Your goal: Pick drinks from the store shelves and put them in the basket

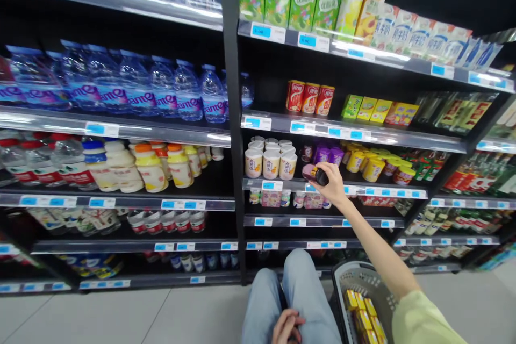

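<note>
My right hand (330,183) is closed around a small dark can (311,172) with a purplish end and a yellow mark, tilted on its side in front of the shelf edge. Just behind it stand a dark can (307,153) and purple containers (328,155). To its left are stacked white cups (271,164) with orange print; to its right, yellow-lidded cans (373,169). My left hand (287,325) lies low on my lap with its fingers curled, and nothing shows in them.
A grey basket (341,270) holding several yellow packs (363,314) stands on the floor right of my knees (300,274). A black upright (234,118) divides the shelves. Water bottles (137,83) fill the left side; green cartons (278,2) stand upper right.
</note>
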### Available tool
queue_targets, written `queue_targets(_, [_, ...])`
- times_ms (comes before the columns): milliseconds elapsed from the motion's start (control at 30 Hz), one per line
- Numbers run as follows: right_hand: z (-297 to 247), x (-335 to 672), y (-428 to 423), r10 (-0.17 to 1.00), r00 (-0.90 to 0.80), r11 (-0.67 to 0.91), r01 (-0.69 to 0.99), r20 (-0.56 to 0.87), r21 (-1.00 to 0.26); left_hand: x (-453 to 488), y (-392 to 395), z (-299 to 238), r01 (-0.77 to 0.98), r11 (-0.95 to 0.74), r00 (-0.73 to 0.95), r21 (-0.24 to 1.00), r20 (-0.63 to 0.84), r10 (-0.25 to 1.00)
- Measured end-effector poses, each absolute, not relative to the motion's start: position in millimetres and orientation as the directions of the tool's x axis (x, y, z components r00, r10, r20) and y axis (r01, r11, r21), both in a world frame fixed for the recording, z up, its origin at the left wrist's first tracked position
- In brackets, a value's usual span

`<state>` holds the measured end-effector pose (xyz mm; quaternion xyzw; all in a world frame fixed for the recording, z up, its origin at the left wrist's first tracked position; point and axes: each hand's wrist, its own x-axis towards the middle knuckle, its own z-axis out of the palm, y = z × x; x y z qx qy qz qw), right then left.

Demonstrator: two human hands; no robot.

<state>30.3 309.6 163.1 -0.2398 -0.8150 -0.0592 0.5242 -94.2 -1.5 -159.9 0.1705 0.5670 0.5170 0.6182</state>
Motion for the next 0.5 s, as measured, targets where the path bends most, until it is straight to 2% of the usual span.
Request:
queue_targets(100, [150.3,47.9,249.9,0.378,-0.208,0.888,0.357,0.902,-0.290,-91.4,-3.3,-169.9,-0.536,0.297,-0.164,0.790,-0.443,0.881])
queue_targets(200, [118.1,61.1,192.9,0.531,-0.160,0.839,0.233,0.832,-0.491,-89.1,-12.9,-158.5,-0.631,0.248,-0.105,0.735,-0.398,0.911])
queue_targets(367, [16.7,66.6,117.3,0.837,-0.140,0.543,0.095,0.529,-0.834,-84.8,-30.2,-141.4,-0.763,0.170,-0.014,0.623,-0.280,0.960])
queue_targets(500, [-60.4,60.3,74.9,0.947,-0.168,0.293,0.098,0.274,-0.951,-79.3,-48.6,-152.2,-0.743,0.191,0.021,0.641,-0.263,0.965])
